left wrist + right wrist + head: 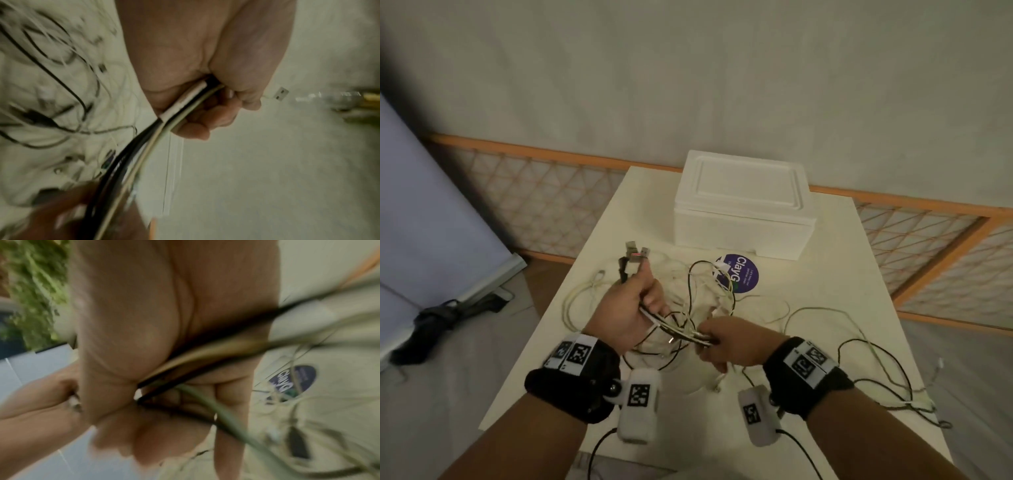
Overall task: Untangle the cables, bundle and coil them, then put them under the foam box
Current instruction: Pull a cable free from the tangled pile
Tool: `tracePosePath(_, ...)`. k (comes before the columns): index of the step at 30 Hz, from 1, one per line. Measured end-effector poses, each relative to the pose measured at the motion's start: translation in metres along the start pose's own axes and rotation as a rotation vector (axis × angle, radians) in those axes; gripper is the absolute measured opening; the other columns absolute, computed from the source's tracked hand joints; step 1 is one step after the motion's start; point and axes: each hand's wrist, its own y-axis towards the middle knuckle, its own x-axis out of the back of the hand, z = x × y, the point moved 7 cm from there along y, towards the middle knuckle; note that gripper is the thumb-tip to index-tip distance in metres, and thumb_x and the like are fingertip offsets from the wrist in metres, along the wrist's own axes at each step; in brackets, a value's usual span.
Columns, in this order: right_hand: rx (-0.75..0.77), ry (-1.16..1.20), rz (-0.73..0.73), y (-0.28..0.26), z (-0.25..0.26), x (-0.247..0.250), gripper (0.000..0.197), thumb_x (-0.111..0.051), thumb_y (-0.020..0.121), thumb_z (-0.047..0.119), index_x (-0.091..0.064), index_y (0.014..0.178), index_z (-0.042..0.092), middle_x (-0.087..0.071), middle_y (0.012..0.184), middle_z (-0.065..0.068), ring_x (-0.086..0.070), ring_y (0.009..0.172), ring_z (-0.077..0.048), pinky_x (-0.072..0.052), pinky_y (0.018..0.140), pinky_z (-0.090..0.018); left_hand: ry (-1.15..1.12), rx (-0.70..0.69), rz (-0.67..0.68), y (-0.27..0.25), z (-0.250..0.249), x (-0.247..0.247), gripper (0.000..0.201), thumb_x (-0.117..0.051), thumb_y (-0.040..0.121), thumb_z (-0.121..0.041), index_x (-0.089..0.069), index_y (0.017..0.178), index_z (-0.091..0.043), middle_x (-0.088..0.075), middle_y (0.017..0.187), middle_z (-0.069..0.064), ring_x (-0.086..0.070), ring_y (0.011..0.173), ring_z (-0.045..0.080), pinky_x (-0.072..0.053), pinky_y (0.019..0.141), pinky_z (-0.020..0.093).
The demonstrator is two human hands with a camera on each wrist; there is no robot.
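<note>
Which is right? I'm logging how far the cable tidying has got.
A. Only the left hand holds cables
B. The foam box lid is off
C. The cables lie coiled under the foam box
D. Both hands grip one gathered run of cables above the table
D: the left hand and right hand both grip the cables; loose loops remain on the table, in front of the closed foam box.

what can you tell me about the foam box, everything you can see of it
The foam box is a white rectangular box that looks like expanded polystyrene. Its lid is on, with a raised rim around a recessed top panel, and a seam shows where the lid meets the body. It sits upright and flat at the far end of the white table, behind the tangled cables. Neither hand touches it. A round purple sticker lies on the table just in front of it.
</note>
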Motion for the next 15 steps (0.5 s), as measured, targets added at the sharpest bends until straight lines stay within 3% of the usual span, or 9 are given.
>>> tracePosePath(2,-0.106,0.047,-0.049,-0.014,-0.033,-0.001,0.007,-0.058,0.088,0.025,-0.058,0.087,0.018,-0.058,0.069,0.007,-0.053,0.055,-0.005,-0.046,0.058,-0.019,-0.085,-0.012,-0.129,-0.005,-0.009,0.045,0.051,-0.039,0.097,-0.041,-0.038,0.05,-0.021,-0.024,0.044,-0.007,-0.026,0.036,0.008,-0.035,0.042,0.021)
tracePosePath(4,-0.234,0.016,-0.059,-0.032,-0.072,-0.005,0.02,-0.062,0.086,0.038,-0.059,0.086,0.018,-0.058,0.075,0.003,-0.053,0.059,-0.007,-0.047,0.057,-0.021,-0.121,-0.024,-0.284,-0.015,-0.012,0.095,0.051,-0.042,0.096,-0.042,-0.036,0.05,-0.023,-0.021,0.043,-0.008,-0.021,0.034,0.006,-0.03,0.038,0.019)
tracePosePath(7,-0.387,-0.062,-0.044,-0.061,-0.122,-0.007,0.043,-0.07,0.074,0.054,-0.06,0.075,0.012,-0.053,0.068,0.0,-0.052,0.058,-0.01,-0.042,0.053,-0.022,-0.125,0.003,-0.464,-0.035,-0.001,0.151,0.05,-0.047,0.096,-0.039,-0.033,0.051,-0.022,-0.021,0.041,-0.007,-0.02,0.032,0.007,-0.026,0.037,0.017)
tracePosePath(10,-0.448,-0.239,0.007,-0.084,-0.135,-0.007,0.053,-0.07,0.06,0.069,-0.053,0.063,0.019,-0.049,0.062,0.003,-0.047,0.056,-0.005,-0.038,0.054,-0.022,-0.093,0.069,-0.547,-0.05,0.026,0.174,0.046,-0.046,0.1,-0.03,-0.026,0.059,-0.021,-0.021,0.04,-0.007,-0.019,0.031,0.007,-0.023,0.037,0.017)
tracePosePath(13,-0.505,-0.419,-0.068,-0.104,-0.14,0.001,0.041,-0.06,0.078,0.062,-0.053,0.069,0.023,-0.055,0.071,0.005,-0.049,0.06,-0.003,-0.043,0.057,-0.021,-0.111,0.093,-0.602,-0.059,0.037,0.196,0.044,-0.044,0.101,-0.026,-0.024,0.062,-0.021,-0.02,0.038,-0.007,-0.019,0.028,0.007,-0.02,0.037,0.016)
tracePosePath(15,-0.54,-0.415,0.018,-0.112,-0.146,-0.005,0.035,-0.06,0.079,0.059,-0.049,0.067,0.028,-0.053,0.074,0.008,-0.047,0.064,0.0,-0.038,0.058,-0.017,-0.127,0.13,-0.608,-0.064,0.037,0.211,0.044,-0.041,0.102,-0.026,-0.022,0.062,-0.021,-0.02,0.035,-0.007,-0.019,0.026,0.007,-0.019,0.037,0.014)
